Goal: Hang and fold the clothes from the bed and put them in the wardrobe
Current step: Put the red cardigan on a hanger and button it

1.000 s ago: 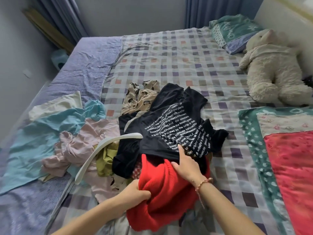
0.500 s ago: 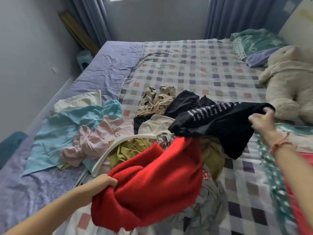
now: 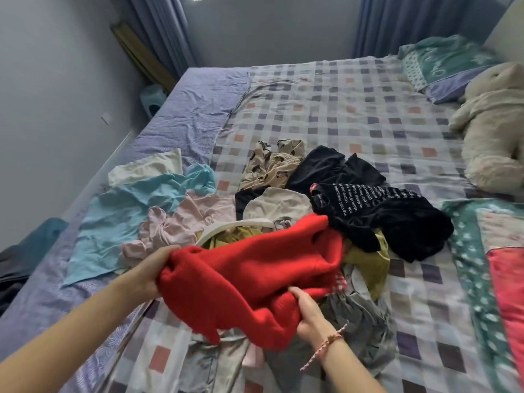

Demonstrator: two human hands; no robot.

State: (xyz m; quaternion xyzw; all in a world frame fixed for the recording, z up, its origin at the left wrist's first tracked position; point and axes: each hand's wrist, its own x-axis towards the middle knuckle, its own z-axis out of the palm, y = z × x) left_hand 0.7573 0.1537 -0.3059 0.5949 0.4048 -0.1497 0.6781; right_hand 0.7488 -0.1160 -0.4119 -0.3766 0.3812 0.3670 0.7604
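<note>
The left grip [image 3: 150,275] and right grip [image 3: 310,314] are each squeezing an edge of the red sweater [image 3: 255,268], holding it up for spreading out

The fingers of the left grip [image 3: 149,269] are buried in a fold of the red knitted sweater [image 3: 255,273]. Those of the right grip [image 3: 310,315] tuck under its lower edge, with only the thumb showing. The left forearm [image 3: 71,344] and the right forearm [image 3: 350,367] run off the bottom edge.

Only one arm of the white curved plastic hanger [image 3: 235,224] shows; the rest lies under the sweater. The olive-yellow crumpled garment [image 3: 365,262] is mostly covered by the sweater and by the black T-shirt with white lettering [image 3: 397,222], whose print is broken by folds and only partly legible.

The right edge cuts off the cream plush bear [image 3: 493,131], which is blurred, and the pink blanket with teal spotted border [image 3: 507,285]. A dark blue-grey shape [image 3: 25,256] at the left edge cannot be identified.
</note>
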